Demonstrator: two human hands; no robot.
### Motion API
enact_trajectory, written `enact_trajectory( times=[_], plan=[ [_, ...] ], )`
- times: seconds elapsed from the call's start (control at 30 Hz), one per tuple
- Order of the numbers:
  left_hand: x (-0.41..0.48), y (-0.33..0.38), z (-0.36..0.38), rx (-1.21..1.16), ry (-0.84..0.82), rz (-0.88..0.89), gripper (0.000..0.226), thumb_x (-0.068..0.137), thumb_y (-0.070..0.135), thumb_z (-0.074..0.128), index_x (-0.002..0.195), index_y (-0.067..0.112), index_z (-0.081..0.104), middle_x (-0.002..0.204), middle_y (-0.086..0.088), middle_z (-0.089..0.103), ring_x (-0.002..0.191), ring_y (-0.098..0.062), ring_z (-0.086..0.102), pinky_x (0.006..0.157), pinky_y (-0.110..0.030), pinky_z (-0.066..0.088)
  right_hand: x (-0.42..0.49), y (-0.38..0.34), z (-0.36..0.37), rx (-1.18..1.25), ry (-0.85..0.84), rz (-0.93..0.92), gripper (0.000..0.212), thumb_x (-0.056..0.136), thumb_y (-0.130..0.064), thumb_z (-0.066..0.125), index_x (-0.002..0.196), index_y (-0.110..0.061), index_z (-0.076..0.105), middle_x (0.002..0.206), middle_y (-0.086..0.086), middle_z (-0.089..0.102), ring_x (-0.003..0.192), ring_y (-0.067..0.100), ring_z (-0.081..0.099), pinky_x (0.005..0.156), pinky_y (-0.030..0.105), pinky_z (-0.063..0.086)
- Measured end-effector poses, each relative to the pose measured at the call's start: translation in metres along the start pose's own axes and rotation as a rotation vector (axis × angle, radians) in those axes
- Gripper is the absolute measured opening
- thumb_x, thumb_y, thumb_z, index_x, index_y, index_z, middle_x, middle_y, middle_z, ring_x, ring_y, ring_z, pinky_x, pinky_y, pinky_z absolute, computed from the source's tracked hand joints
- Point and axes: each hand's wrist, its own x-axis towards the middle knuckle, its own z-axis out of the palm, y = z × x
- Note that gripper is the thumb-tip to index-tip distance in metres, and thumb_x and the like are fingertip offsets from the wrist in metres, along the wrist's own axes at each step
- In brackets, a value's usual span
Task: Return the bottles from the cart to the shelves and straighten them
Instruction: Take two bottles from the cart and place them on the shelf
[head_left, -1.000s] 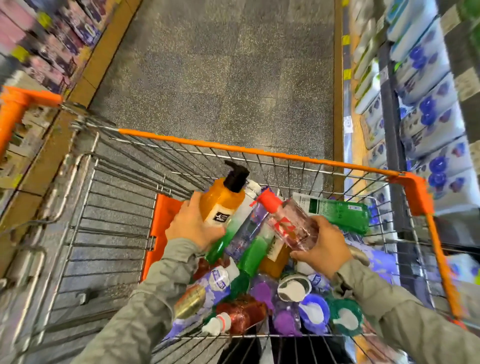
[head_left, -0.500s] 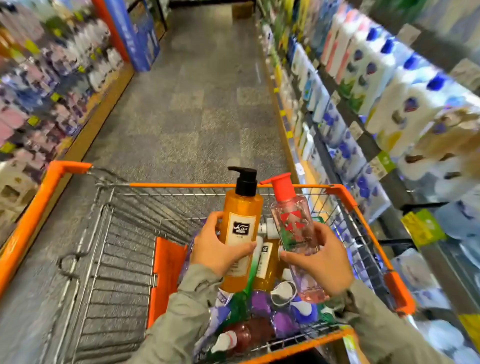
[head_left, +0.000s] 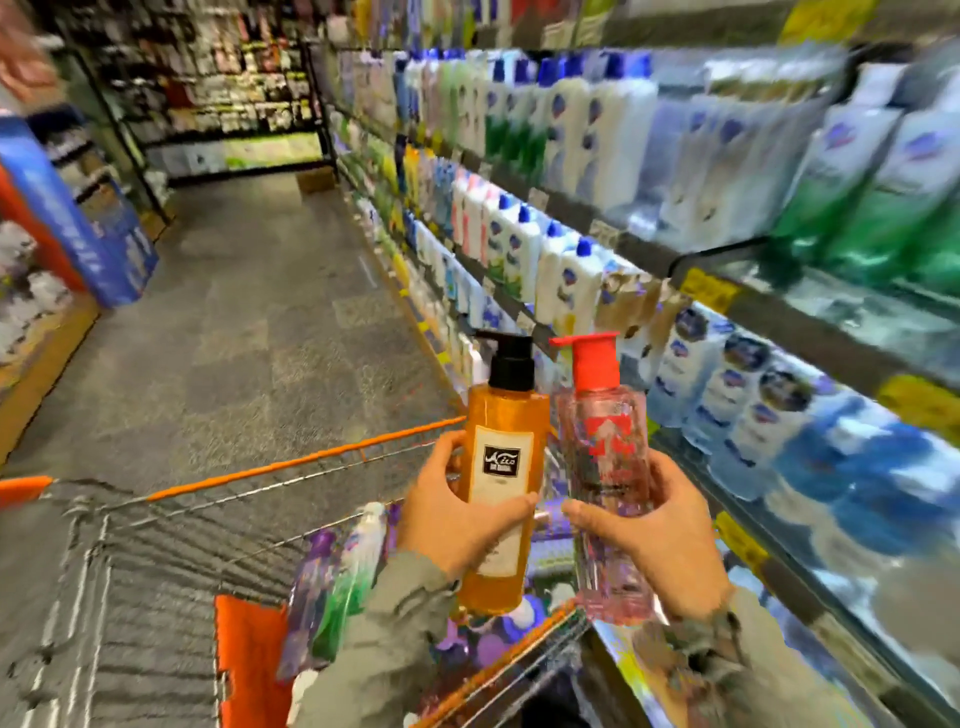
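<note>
Gripping the orange bottle (head_left: 503, 408), left hand (head_left: 452, 525) partly covers its label; right hand (head_left: 662, 551) grips pink bottle (head_left: 605, 457); shelves (head_left: 644, 257) blurred.

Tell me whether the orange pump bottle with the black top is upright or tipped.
Upright: the orange plastic pump bottle stands near vertical, black pump uppermost, held in the left hand.

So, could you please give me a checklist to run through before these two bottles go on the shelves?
1. Grip of left hand on orange bottle: ok.
2. Grip of right hand on pink bottle: ok.
3. Both bottles upright, pumps on top: ok.
4. Matching spot on the shelves picked out: cannot tell, labels blurred.
5. Bottles lifted above the cart rim, nothing between them and the shelves: ok.
</note>
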Motion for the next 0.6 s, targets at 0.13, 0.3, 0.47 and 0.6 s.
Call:
enact_trajectory(
  times=[0.13,0.3,0.47,0.6],
  plan=[
    [-0.006,0.021,0.024,-0.081,-0.081,0.045,0.074,0.04,0.041,0.086,0.105,0.026,0.056,0.091,0.011,0.069,0.078,0.0,0.066,0.065,-0.012,0.048,-0.019,-0.012,-0.034,0.018,0.118,-0.01,0.079,0.039,-0.035,0.087,0.11,-0.015,0.061,0.096,-0.004,0.071,0.082,0.005,0.067,0.073,0.025,0.051],
    [-0.012,0.055,0.059,-0.147,-0.177,0.142,0.069,0.036,0.042,0.083,0.098,0.026,0.057,0.086,0.021,0.069,0.075,0.004,0.064,0.063,-0.009,0.047,-0.039,-0.026,-0.071,0.086,0.225,-0.002,0.074,0.038,-0.031,0.089,0.105,-0.02,0.062,0.091,-0.005,0.073,0.08,0.007,0.069,0.075,0.03,0.053],
    [-0.009,0.09,0.095,-0.154,-0.276,0.214,0.071,0.038,0.049,0.082,0.102,0.032,0.057,0.089,0.019,0.069,0.079,0.001,0.066,0.064,-0.011,0.049,-0.045,-0.042,-0.114,0.14,0.315,-0.013,0.068,0.042,-0.024,0.091,0.101,-0.026,0.059,0.093,-0.007,0.071,0.079,0.002,0.067,0.069,0.019,0.048],
    [-0.009,0.116,0.129,-0.187,-0.327,0.234,0.072,0.039,0.05,0.082,0.104,0.033,0.057,0.092,0.018,0.069,0.084,-0.004,0.067,0.072,-0.025,0.054,-0.042,-0.045,-0.155,0.142,0.402,-0.002,0.078,0.036,-0.028,0.094,0.106,-0.024,0.06,0.098,-0.003,0.07,0.091,0.016,0.067,0.081,0.033,0.053]
  ],
)
